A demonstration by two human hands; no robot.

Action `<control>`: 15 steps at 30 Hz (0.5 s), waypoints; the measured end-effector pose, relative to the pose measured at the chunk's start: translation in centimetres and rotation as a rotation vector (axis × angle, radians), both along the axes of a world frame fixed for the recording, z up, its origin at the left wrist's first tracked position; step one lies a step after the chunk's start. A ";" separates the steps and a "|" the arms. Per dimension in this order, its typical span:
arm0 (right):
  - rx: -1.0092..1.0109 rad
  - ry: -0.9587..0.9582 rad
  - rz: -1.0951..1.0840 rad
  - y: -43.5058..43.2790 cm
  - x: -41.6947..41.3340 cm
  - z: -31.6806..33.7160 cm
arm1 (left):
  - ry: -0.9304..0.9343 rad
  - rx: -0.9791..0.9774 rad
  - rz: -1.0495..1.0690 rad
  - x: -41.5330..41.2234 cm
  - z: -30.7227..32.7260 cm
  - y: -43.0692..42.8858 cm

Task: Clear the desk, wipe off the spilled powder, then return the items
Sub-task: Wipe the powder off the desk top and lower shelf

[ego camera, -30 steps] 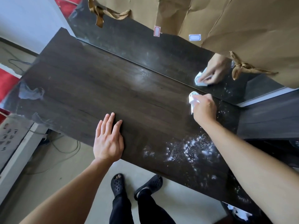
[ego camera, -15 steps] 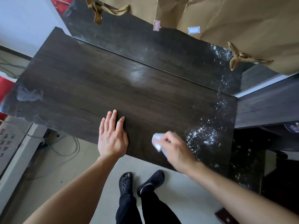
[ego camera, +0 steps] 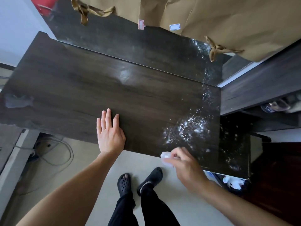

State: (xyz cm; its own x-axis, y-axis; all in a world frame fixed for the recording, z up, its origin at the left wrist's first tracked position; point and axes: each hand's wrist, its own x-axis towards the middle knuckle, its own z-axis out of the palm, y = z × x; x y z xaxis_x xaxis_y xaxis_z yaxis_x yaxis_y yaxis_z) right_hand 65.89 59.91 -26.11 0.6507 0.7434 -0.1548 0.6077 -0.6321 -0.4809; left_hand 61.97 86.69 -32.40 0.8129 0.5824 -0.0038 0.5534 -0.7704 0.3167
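Observation:
White powder point(ego camera: 192, 128) lies scattered over the right part of the dark wooden desk point(ego camera: 81, 95), with a thinner trail running back toward the mirror. My right hand point(ego camera: 184, 163) is closed on a crumpled white tissue point(ego camera: 166, 158) at the desk's front edge, just in front of the powder patch. My left hand point(ego camera: 110, 132) rests flat on the desk near the front edge, fingers together, holding nothing.
A mirror point(ego camera: 146, 44) stands along the back of the desk, with brown paper point(ego camera: 228, 22) above it. A lower dark surface point(ego camera: 234, 152) at the right also carries powder. Crumpled tissues point(ego camera: 234, 182) lie below it. Cables point(ego camera: 53, 152) trail on the floor at left.
My right hand swept the tissue from the desk's back right corner down to the front edge and just past it. The left hand stayed flat in place.

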 end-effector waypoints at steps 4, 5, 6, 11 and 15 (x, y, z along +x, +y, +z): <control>0.109 -0.045 -0.448 0.5 9.6 1.4 | -0.035 -0.085 0.087 1.4 0.6 -3.5; 0.106 -0.035 -0.569 0.4 12.4 1.2 | -0.034 -0.084 0.090 1.7 0.5 -4.2; 0.065 -0.034 -0.671 0.1 15.2 0.6 | -0.027 -0.075 0.091 1.8 0.4 -4.7; -0.115 -0.143 -0.899 -0.8 26.0 -2.2 | -0.014 -0.006 0.108 1.9 -0.3 -5.0; -0.148 -0.116 -0.976 0.7 28.7 -3.5 | -0.029 0.032 0.112 2.1 -0.5 -5.2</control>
